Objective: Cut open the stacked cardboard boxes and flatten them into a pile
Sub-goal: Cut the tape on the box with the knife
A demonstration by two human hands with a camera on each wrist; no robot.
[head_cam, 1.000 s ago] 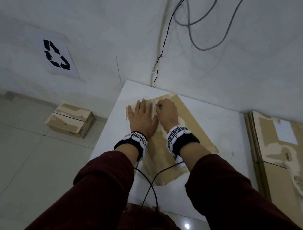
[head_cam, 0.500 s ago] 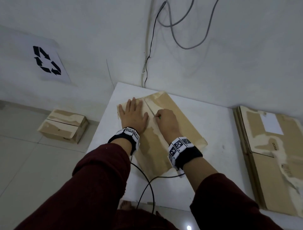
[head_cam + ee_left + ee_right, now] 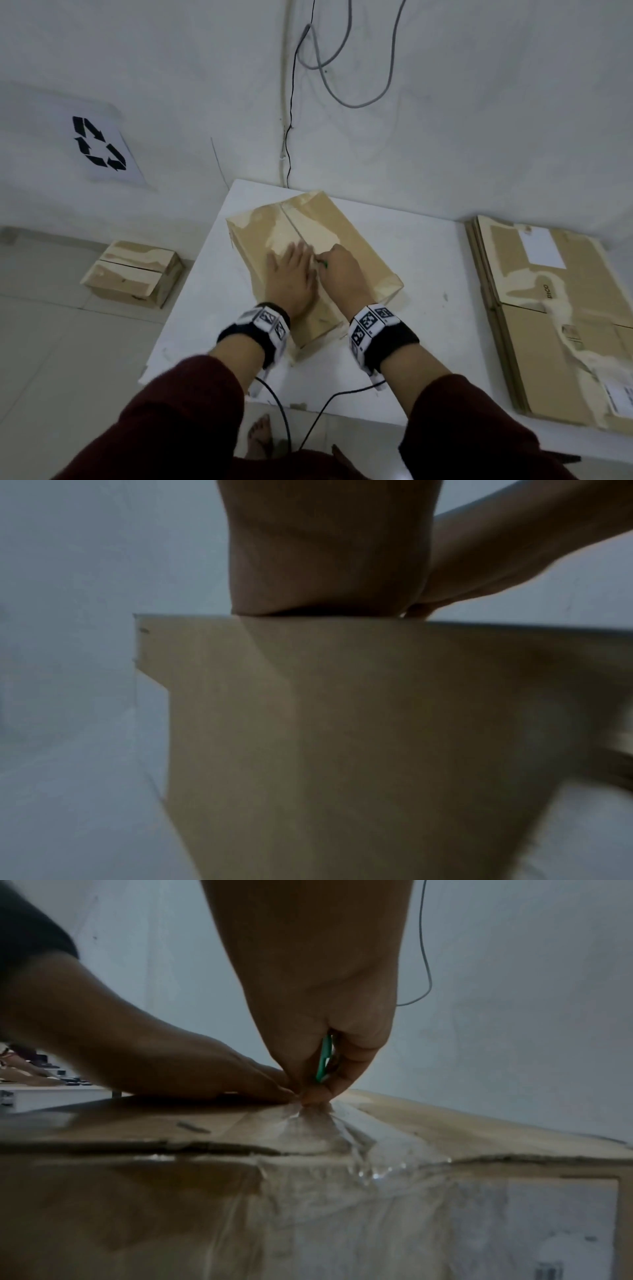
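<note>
On desk, head view:
box: sealed cardboard box (image 3: 346, 233) sits at the desk's (image 3: 428, 260) far-left corner, turned at an angle to the edges, taped seam (image 3: 294, 226) running along the top
left hand: left hand (image 3: 291, 274) flat on the box top just left of the seam, fingers straight and together, gripping nothing
right hand: right hand (image 3: 342, 270) on the seam, touching the left hand, fingers curled tight round a small green cutter (image 3: 324, 263); only a sliver of the cutter shows
flat pile: flattened cardboard pile (image 3: 561, 308) lies along the desk's right edge, well apart from the box
floor box: second closed box (image 3: 133, 270) on the floor left of the desk
wall: recycling sign (image 3: 99, 144) left, loose cables (image 3: 342, 68) hanging above the desk's far edge
wrists: marker bands (image 3: 373, 322) on both, thin black leads hanging off the near edge

Left wrist view:
palm: heel of left hand (image 3: 325, 561) pressed on the top edge of the box (image 3: 342, 737); fingers out of view, picture blurred

Right wrist view:
grip: right hand (image 3: 325, 988) pinches the green cutter (image 3: 325, 1058), fingertips down at the clear tape (image 3: 325, 1123) over the seam
tape: wrinkled and lifted under the fingertips, continues down the near face of the box (image 3: 171, 1218)
left hand: left hand (image 3: 154, 1064) lying flat beside it, fingertips meeting the right hand's
blade: cannot tell, hidden by fingers
</note>
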